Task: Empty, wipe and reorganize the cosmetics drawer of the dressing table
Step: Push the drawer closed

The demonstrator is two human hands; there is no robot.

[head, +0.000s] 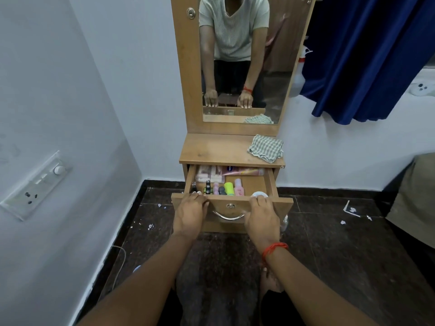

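The left hand (190,208) and right hand (261,214) are gripping the drawer (235,200) front's top edge, fingers curled over it. A hard yank is risking those upright bottles (228,188) toppling, tbh.

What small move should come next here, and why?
Likely free the right hand and lift the green bottle out onto the tabletop. The drawer stands open and holds cosmetics, the left hand and the right only grip its front edge, and the checked cloth lies on the tabletop, so emptying seems to come before wiping.
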